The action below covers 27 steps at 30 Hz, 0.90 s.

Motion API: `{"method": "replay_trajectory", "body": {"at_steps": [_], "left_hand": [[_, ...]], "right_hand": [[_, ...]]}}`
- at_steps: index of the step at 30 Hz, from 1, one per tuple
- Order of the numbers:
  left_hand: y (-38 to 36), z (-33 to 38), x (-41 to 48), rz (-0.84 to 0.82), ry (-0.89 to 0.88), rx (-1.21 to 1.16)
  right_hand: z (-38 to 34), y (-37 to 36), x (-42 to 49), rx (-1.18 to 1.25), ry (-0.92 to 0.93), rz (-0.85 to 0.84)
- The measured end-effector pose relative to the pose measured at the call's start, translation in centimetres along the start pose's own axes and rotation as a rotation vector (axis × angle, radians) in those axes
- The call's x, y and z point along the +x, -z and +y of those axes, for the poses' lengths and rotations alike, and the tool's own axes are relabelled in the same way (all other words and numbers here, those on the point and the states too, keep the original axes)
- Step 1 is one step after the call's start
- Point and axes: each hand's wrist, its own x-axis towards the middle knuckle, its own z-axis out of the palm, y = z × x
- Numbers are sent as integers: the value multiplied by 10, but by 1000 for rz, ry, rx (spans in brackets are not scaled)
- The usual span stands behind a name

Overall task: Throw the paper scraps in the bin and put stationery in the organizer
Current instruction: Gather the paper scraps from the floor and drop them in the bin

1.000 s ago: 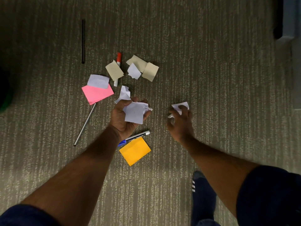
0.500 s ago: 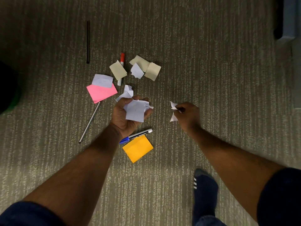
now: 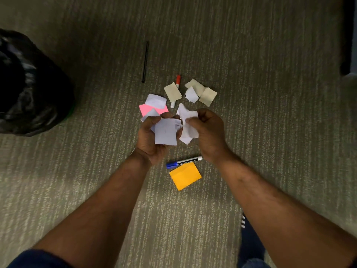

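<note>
My left hand [image 3: 149,138] grips a bunch of white paper scraps [image 3: 165,133] above the carpet. My right hand [image 3: 209,132] holds a crumpled white scrap [image 3: 188,120] right beside them, the two hands nearly touching. On the floor beyond lie several beige and white scraps [image 3: 201,92], a pink sticky pad [image 3: 146,109] under a white scrap [image 3: 156,100], a red-capped marker [image 3: 177,81] and a black pen [image 3: 145,61]. Below my hands lie a blue-capped marker [image 3: 183,162] and an orange sticky pad [image 3: 185,176]. The bin [image 3: 29,84], lined with a black bag, stands at the left.
Grey-green carpet [image 3: 270,132] covers the floor. A dark furniture edge [image 3: 347,35] stands at the far right. My foot in a dark sock [image 3: 249,238] rests at the lower right. No organizer is in view.
My right hand lifted the white scrap off the carpet and brought it left, next to the scraps in my left hand. The view shifted, bringing the bin into sight.
</note>
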Motion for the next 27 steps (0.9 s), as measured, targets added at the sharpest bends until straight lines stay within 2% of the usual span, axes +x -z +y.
{"method": "replay_trajectory", "body": {"at_steps": [7,13,16,18,20,25,27], "left_hand": [[11,56,-34,136,-156,82],[13,102,-62,144,-290,-81],[15,125,-71,213,-386,-150],[19,144,-80,261,-448,-150],[25,167,-90,276,-526,-100],[37,231,-110,591,-693,202],[43,257,-112,617,-741,247]], "right_hand": [[-23,-94,-17,7,108,-26],[-34,-175,-35,64,136,10],[-38,-214,-47,87,124,63],[-48,-236,-53,114,94,28],[-59,-260,-58,122,78,-60],[-82,-331,-58,64,165,-207],[-90,-363,-51,-3,164,-244]]}}
